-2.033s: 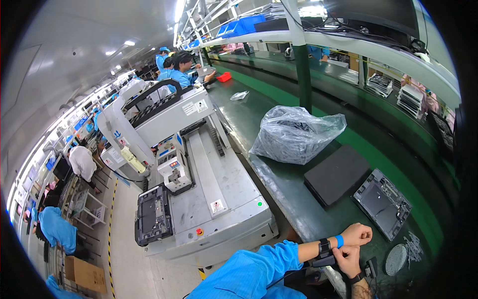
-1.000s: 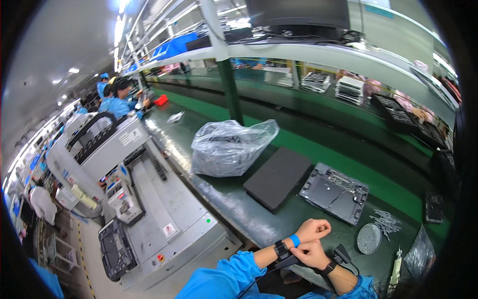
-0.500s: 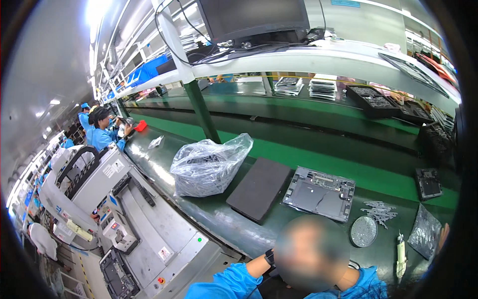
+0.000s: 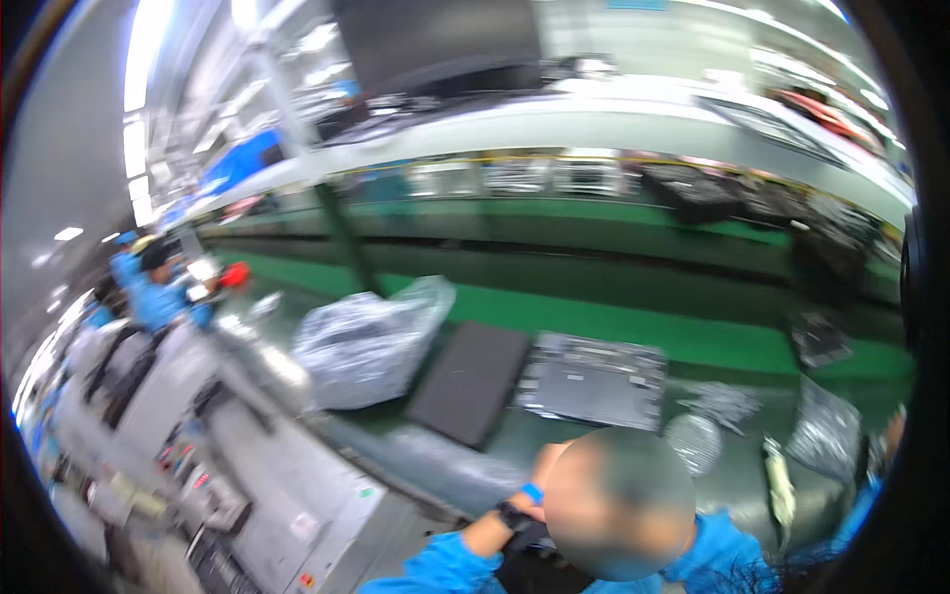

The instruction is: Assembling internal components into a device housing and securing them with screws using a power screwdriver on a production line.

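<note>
A round blurred patch covers most of both my hands at the lower middle. Part of my left hand (image 4: 550,463) shows at the patch's upper left edge, above a wrist with a dark watch (image 4: 514,515) and a blue band. My right hand is hidden; only its blue sleeve (image 4: 720,546) shows. No fingers can be made out. Just beyond lies an opened laptop base (image 4: 594,381) with its inner parts exposed. Left of it is a flat dark slab (image 4: 470,384). On the right are a round clear dish (image 4: 693,443) and a pale electric screwdriver (image 4: 779,480).
A big clear plastic bag (image 4: 366,346) stands left of the slab. Thin grey strips (image 4: 722,404) and another bag (image 4: 824,431) lie to the right. A grey machine (image 4: 297,505) adjoins the bench at left. Another person's hand (image 4: 896,431) shows at the right rim.
The whole scene has shifted left in the picture and is smeared by motion. More of my left hand and a blue wristband now show beside the blurred patch. The bench items look unmoved.
</note>
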A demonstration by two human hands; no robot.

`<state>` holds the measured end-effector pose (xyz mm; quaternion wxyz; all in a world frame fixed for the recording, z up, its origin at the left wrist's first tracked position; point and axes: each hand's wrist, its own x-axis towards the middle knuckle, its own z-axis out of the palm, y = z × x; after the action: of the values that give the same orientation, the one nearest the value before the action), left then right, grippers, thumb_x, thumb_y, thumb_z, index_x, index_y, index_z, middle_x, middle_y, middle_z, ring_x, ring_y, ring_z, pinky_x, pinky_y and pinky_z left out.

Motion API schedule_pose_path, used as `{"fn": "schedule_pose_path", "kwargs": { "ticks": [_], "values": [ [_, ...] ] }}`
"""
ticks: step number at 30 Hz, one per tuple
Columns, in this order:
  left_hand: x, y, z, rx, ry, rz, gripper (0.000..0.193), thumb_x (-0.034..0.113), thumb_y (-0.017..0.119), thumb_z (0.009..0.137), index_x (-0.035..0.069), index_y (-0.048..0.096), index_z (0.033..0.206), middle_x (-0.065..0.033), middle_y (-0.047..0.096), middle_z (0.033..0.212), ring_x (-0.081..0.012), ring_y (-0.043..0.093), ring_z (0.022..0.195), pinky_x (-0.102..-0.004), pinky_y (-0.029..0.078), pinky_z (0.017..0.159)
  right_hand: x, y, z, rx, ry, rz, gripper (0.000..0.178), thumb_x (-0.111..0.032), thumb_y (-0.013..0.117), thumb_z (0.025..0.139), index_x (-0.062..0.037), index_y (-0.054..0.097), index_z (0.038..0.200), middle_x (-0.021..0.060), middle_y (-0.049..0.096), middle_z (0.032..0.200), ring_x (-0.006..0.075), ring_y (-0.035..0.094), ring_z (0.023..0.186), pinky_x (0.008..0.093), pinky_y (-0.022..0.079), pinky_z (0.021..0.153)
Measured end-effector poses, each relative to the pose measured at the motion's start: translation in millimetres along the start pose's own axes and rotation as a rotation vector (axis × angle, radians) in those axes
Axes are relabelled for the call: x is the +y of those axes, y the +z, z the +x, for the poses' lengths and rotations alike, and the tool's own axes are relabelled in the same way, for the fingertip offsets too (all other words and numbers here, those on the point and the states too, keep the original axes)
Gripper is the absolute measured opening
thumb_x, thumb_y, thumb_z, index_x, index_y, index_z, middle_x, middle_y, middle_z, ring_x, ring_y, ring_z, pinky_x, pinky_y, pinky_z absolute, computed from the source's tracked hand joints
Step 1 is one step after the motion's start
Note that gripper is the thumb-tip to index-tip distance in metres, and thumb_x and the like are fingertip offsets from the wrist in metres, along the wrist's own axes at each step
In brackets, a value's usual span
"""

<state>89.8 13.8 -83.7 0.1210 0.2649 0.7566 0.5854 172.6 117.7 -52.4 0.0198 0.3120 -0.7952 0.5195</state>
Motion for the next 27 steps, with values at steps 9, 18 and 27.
{"fn": "schedule_pose_path", "kwargs": {
  "ticks": [9, 18, 27],
  "values": [
    [23, -20, 1, 0.013, -0.064, -0.138, 0.008, 0.007, 0.077, 0.090, 0.002, 0.075, 0.096, 0.0031, 0.066, 0.070, -0.0003, 0.055, 0.062, -0.0199, 0.047, 0.056, -2, 8, 13, 0.072, 0.004, 0.008, 0.051, -0.035, 0.067, 0.099, -0.0045, 0.052, 0.060, 0.0076, 0.044, 0.050, 0.0223, 0.040, 0.047, 0.0394, 0.034, 0.049],
    [19, -14, -3, 0.024, -0.063, -0.119, 0.009, 0.010, 0.077, 0.091, 0.003, 0.075, 0.097, 0.0027, 0.067, 0.068, -0.0002, 0.055, 0.063, -0.0206, 0.046, 0.056, -7, 4, 7, 0.068, -0.023, -0.012, 0.051, -0.036, 0.067, 0.098, -0.0059, 0.054, 0.059, 0.0060, 0.044, 0.051, 0.0222, 0.045, 0.046, 0.0385, 0.036, 0.048],
    [30, -12, -4, 0.026, -0.086, -0.103, 0.010, 0.012, 0.077, 0.091, 0.004, 0.075, 0.097, 0.0040, 0.064, 0.065, 0.0005, 0.052, 0.060, -0.0209, 0.044, 0.053, -10, 0, 6, 0.037, -0.004, 0.020, 0.049, -0.033, 0.070, 0.096, -0.0052, 0.053, 0.059, 0.0053, 0.044, 0.050, 0.0205, 0.044, 0.045, 0.0373, 0.036, 0.048]
  ]
}}
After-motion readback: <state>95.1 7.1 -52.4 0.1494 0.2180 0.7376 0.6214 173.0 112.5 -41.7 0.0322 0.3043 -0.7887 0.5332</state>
